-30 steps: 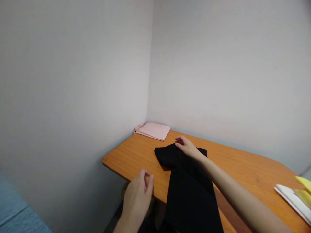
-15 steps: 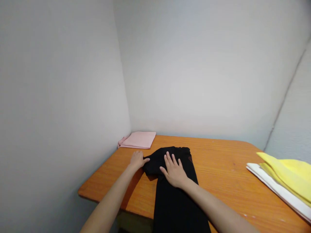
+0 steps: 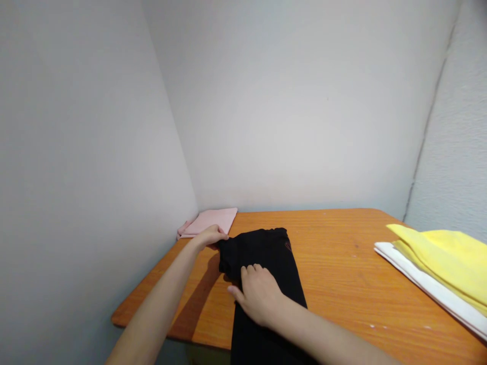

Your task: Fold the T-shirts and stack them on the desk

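A black garment [image 3: 266,248] lies lengthwise on the wooden table, with a gathered far edge and a small reddish mark near its far right corner. Its upper part juts out to the left, and its lower end runs out of the bottom of the view. My left hand [image 3: 210,236] pinches the far left corner of that jutting part, slightly lifted off the table. Resting on the middle of the garment is my right hand [image 3: 261,296], palm down, fingers a little bent and the thumb apart by the left edge.
The table [image 3: 335,263] has rounded corners and stands against pale walls. A folded pink cloth [image 3: 213,221] lies at the far left corner. To the right, a yellow cloth [image 3: 449,256] lies on a folded white cloth [image 3: 429,291].
My left hand has taken hold of the garment's left corner and raised it. My right hand has slid nearer and to the left, its fingers drawing in. The view has shifted slightly.
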`<state>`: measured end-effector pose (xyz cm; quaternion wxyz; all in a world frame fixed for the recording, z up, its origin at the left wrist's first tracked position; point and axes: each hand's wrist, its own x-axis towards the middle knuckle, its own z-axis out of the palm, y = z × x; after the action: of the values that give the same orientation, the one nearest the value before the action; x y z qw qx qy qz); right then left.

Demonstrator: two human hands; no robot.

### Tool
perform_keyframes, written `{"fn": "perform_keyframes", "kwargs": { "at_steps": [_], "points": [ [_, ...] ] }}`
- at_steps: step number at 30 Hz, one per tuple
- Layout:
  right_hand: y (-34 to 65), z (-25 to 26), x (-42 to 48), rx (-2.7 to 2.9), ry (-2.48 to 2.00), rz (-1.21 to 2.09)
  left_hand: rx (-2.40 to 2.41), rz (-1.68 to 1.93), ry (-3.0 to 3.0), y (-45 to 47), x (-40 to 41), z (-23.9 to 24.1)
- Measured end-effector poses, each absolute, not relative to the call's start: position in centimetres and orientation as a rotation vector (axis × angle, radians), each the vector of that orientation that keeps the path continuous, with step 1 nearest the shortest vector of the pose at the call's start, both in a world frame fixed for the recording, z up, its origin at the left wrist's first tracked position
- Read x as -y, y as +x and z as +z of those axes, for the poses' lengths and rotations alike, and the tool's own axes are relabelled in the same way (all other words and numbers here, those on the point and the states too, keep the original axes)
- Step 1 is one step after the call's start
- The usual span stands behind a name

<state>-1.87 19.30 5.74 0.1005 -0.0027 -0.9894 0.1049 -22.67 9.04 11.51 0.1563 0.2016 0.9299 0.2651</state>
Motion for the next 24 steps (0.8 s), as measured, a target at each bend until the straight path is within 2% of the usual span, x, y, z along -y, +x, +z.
{"fn": "perform_keyframes", "kwargs": {
  "at_steps": [4,8,15,20,24],
  "points": [
    [1.0,5.1,-16.9,3.005,0.094,0.371,-2.490,0.753,0.637,-22.2,-13.1,12.8],
    [3.2,3.1,-17.2,3.048,0.297,0.412,-2.391,0.777,0.790,-20.0,-16.9,10.6],
    [6.8,-0.6,-21.0,2.462,0.690,-0.264,-2.376,0.840,1.343,-14.6,-14.6,5.6],
    [8.4,-1.1,-22.3,2.253,0.678,-0.345,-2.581,0.448,1.708,-12.0,-12.9,3.4],
    [9.0,-0.3,-22.3,2.298,0.696,-0.328,-2.599,0.269,1.680,-12.0,-13.8,3.1]
  ]
}}
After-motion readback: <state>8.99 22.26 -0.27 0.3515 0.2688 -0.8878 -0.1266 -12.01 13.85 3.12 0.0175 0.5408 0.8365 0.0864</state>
